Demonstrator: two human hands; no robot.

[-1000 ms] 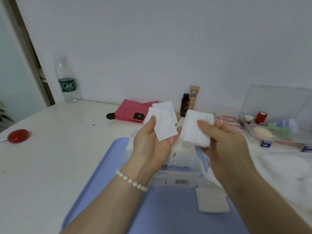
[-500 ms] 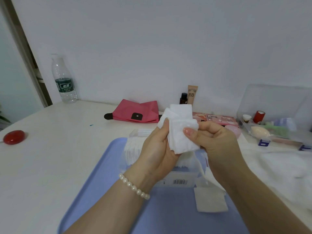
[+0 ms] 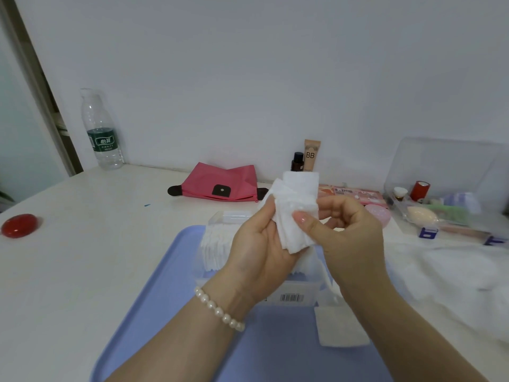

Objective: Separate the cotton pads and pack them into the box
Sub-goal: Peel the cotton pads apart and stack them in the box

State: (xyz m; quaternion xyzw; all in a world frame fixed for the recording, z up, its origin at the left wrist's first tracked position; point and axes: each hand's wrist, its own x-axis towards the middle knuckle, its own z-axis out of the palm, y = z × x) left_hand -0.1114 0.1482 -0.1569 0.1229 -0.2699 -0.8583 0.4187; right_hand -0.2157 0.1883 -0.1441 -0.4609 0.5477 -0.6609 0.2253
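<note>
A small stack of white square cotton pads (image 3: 296, 213) is held up above the box. My left hand (image 3: 259, 252) cups the stack from behind and below, and my right hand (image 3: 341, 230) pinches its right edge with thumb and fingers. Under my hands stands a clear plastic box (image 3: 289, 295) with a barcode label, holding a row of upright white pads (image 3: 217, 244). The box sits on a blue tray (image 3: 170, 299). One loose pad (image 3: 341, 326) lies flat on the tray beside the box, by my right forearm.
On the white table: a red round object (image 3: 19, 226) at far left, a water bottle (image 3: 100, 130), a pink pouch (image 3: 220, 184), a dark bottle (image 3: 297, 161) and BB tube (image 3: 311, 155) by the wall. A clear organiser (image 3: 446, 199) and white cloth (image 3: 454, 279) are on the right.
My hands were apart, each holding separate pads. They came together, and both now hold the pads as one stack above the box.
</note>
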